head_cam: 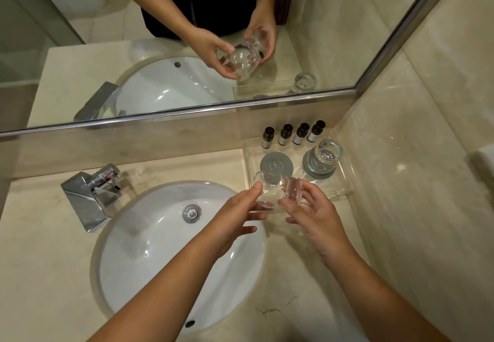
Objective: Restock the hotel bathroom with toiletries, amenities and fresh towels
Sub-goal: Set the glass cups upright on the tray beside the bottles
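— Glass tumbler [270, 194], clear and thin-walled, tipped sideways over the acrylic tray [344, 181]'s front edge. Left hand [240, 216] half open, fingertips only on the rim; right hand [310, 208] curled around the base.

— Could slip from so light a pinch, knock the tray, or land off the bare grey coaster [276, 166].

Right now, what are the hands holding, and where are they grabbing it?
A clear drinking glass, tilted on its side. The left hand pinches its rim end; the right hand grips its thick base.
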The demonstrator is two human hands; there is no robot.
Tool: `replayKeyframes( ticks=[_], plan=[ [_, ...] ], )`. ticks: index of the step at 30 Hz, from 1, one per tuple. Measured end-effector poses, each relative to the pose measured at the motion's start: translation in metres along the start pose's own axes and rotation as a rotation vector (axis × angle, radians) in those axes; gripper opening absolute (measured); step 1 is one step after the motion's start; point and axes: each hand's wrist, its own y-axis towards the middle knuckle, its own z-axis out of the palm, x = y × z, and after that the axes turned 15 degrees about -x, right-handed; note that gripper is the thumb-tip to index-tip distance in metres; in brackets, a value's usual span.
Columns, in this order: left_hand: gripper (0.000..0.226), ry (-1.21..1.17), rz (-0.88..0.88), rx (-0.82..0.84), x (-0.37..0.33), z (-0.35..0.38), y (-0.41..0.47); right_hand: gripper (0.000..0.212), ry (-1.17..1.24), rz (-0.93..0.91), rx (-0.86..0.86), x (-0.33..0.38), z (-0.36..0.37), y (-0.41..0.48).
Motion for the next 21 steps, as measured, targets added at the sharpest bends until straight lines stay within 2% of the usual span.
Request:
replayKeyframes(
  ticks=[4,9,11,15,21],
  plan=[
    [0.061,0.124,0.255,-0.112,0.0,-0.003,0.008,0.055,-0.066,-0.078,-0.114,-0.001,-0.001,0.01],
    [0.078,0.485,0.738,-0.19,-0.003,-0.004,0.028,0.072,-0.285,-0.226,-0.24,0.012,-0.001,0.019],
    [0.08,0.579,0.862,-0.193,-0.007,-0.002,0.038,0.076,-0.353,-0.279,-0.256,0.016,0.001,0.025],
    [0.085,0.683,0.947,-0.227,-0.02,0.005,0.059,0.073,-0.452,-0.383,-0.248,0.023,0.01,0.039],
    [0.086,0.729,0.895,-0.23,-0.026,0.014,0.088,0.067,-0.527,-0.454,-0.191,0.023,0.024,0.064]
  ],
)
